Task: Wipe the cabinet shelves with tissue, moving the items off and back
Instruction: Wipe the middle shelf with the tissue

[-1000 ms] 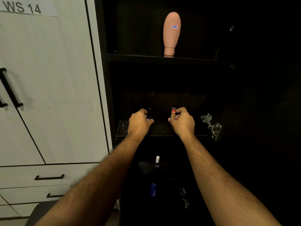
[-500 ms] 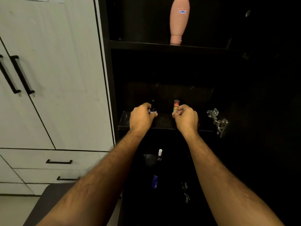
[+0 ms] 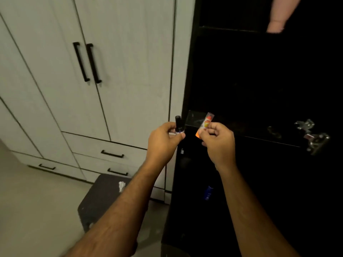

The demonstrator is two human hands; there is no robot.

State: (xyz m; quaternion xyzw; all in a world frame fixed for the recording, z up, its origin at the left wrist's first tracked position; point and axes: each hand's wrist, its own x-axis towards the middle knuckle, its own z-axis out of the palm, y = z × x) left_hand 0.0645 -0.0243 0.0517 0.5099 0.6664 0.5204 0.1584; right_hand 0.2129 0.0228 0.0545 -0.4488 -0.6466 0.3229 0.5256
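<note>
Left hand (image 3: 163, 143) gripping dark-capped bottle (image 3: 179, 126), right hand (image 3: 219, 141) pinching orange tube (image 3: 205, 125)

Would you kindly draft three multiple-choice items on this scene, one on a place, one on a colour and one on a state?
1. Where does the crumpled white tissue lie?
A. on the dark stool
B. on the middle shelf
C. in the left hand

2. What colour is the cap of the small bottle held by the left hand?
A. white
B. black
C. red

3. What is the right hand doing?
A. hanging open
B. pressing flat on a drawer
C. pinching the small orange-labelled tube

Answers: 1 A, the tissue sits on the dark stool by the white cabinets. 2 B, the cap above the fingers is black. 3 C, thumb and fingers close on the tube.
</note>
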